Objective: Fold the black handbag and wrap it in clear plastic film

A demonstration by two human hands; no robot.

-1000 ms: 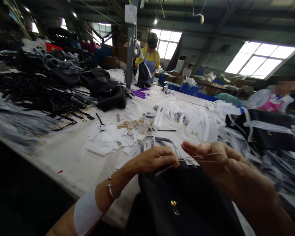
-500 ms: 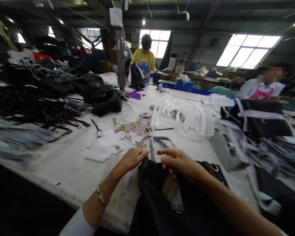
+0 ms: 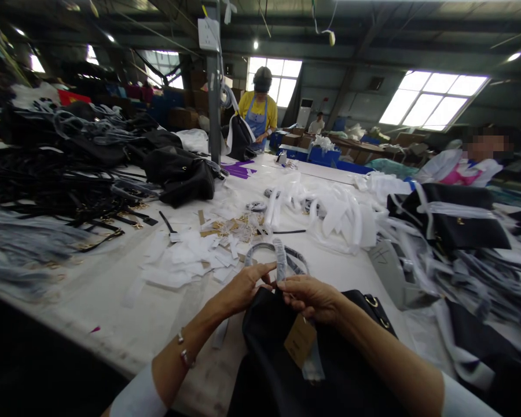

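A black handbag [image 3: 351,370] lies at the near edge of the white table [image 3: 113,301], its plastic-wrapped handle [image 3: 280,258] arching up behind my hands. My left hand [image 3: 243,288] pinches at the base of the handle, fingers closed. My right hand [image 3: 310,296] meets it fingertip to fingertip, also closed in a pinch. A brown paper tag [image 3: 300,341] with a clear strip hangs on a thin string just below my right hand, over the bag's front.
Scraps of white paper and brown tags [image 3: 200,249] litter the table ahead. Black bags and straps [image 3: 91,168] pile up at left; wrapped bags [image 3: 451,223] at right. A person in yellow [image 3: 259,110] works at the far end, another sits at right [image 3: 469,165].
My hands dropped from chest height, where they stretched a thin string, down onto the bag. They then closed together at the handle base, and the tag now hangs there.
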